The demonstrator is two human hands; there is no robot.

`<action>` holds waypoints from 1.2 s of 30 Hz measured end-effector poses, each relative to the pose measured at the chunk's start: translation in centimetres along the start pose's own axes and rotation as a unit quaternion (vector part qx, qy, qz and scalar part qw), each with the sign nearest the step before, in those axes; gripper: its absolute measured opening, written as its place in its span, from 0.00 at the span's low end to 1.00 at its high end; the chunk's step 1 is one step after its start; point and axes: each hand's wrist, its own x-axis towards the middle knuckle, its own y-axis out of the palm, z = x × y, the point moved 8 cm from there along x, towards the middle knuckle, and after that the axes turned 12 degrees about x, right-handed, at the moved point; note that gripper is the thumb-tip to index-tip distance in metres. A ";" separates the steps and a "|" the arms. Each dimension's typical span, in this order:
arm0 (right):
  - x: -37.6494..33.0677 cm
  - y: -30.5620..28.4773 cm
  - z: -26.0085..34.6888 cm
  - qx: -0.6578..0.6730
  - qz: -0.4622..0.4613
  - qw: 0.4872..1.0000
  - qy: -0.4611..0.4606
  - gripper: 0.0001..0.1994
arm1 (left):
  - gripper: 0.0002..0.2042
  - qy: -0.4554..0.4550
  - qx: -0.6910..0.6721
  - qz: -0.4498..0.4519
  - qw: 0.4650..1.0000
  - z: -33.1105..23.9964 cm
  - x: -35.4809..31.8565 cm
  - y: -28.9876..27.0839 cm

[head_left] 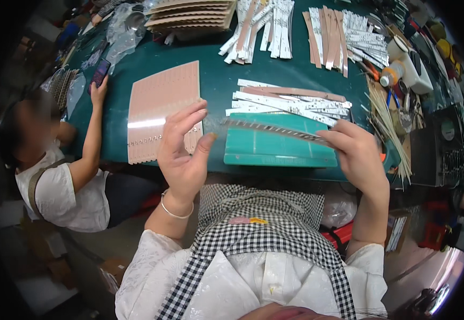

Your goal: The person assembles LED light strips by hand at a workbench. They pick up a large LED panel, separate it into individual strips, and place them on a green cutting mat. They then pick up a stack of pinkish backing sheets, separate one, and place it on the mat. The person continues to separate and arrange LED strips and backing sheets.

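A checked apron [264, 224] fills the foreground; above it a thin strip [274, 129] is held over the green cutting mat [280, 149]. It is pinched at its right end by the right hand [357, 154], while the left hand [184, 149] is opened, fingers spread, near its left end. Held from one end only, the strip could probably sag or be bent.
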 end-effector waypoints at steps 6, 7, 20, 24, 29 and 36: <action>0.3 4.2 -2.2 0.042 0.090 0.995 -0.028 0.15 | 0.10 0.023 0.121 0.189 0.974 0.3 -0.4 2.8; 0.4 4.6 -2.4 0.049 0.101 0.993 -0.029 0.15 | 0.10 0.010 0.118 0.217 0.969 0.7 -0.8 3.2; 0.6 6.2 -3.1 0.083 0.112 0.990 -0.032 0.15 | 0.08 0.068 0.201 0.304 0.929 1.2 -1.8 6.1; 0.6 6.3 -3.1 0.073 0.112 0.990 -0.032 0.14 | 0.06 0.059 0.207 0.320 0.923 1.6 -2.0 6.3; 0.5 6.4 -2.3 0.078 0.081 0.993 -0.040 0.12 | 0.04 0.063 0.219 0.310 0.923 2.7 -2.0 6.0; -0.9 4.2 -4.4 0.127 0.052 0.991 0.001 0.09 | 0.05 0.002 0.178 0.369 0.912 3.7 -2.2 6.8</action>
